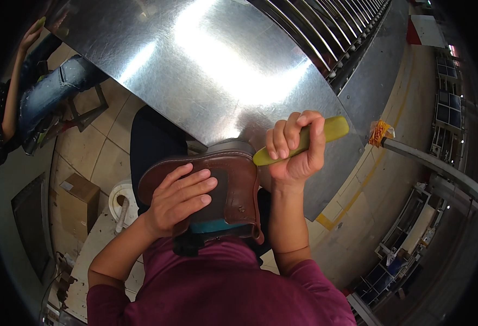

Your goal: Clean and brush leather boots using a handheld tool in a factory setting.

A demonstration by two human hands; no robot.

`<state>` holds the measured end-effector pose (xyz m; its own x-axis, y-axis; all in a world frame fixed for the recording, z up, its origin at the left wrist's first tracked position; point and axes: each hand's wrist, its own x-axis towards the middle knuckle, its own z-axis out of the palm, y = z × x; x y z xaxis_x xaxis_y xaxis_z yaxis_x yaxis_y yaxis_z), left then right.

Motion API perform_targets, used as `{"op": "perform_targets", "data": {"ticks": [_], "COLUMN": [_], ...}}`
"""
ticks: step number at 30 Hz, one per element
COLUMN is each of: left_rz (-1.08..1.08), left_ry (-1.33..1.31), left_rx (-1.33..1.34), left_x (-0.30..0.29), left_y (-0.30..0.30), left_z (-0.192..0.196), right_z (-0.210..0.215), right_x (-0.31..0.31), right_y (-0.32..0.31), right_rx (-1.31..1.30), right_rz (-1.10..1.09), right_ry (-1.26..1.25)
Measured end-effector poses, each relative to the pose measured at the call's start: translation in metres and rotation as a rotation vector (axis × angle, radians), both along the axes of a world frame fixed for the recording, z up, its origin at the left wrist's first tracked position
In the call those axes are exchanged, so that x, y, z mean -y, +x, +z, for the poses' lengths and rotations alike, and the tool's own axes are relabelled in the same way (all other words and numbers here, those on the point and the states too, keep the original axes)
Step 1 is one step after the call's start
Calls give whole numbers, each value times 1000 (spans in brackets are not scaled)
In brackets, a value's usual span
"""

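A brown leather ankle boot (238, 179) with a dark elastic side panel and a teal lining lies against my body, its sole toward the table edge and its toe to the left. My left hand (182, 196) holds the boot, the fingers laid across its upper and the thumb hidden. In my right hand (299, 144) is a long, flat yellow-green bar with rounded ends (334, 129), the fingers closed around it. The bar's lower end meets the boot's heel area or is very near it; I cannot tell which.
A shiny metal table (157, 70) reaches away in front, with a row of metal rollers (326, 27) beyond it. Another person's jeans-clad leg (60, 89) is at far left. A cardboard box (77, 204) and a white bucket (120, 196) stand at left. A metal rail (432, 163) runs at right.
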<state>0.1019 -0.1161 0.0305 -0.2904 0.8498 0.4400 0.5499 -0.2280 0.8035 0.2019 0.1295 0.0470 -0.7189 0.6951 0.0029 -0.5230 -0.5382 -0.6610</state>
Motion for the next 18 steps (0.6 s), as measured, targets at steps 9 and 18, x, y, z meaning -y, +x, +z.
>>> {"op": "perform_targets", "data": {"ticks": [9, 18], "left_rz": [24, 55], "left_ry": [0, 40], "left_rx": [13, -20], "left_x": [-4, 1], "left_y": [0, 0], "left_z": [2, -4], "right_z": [-1, -6], "right_x": [0, 11], "right_y": [-17, -39], "right_rx": [108, 51], "right_rz": [15, 436], "right_ry": [-5, 199]}}
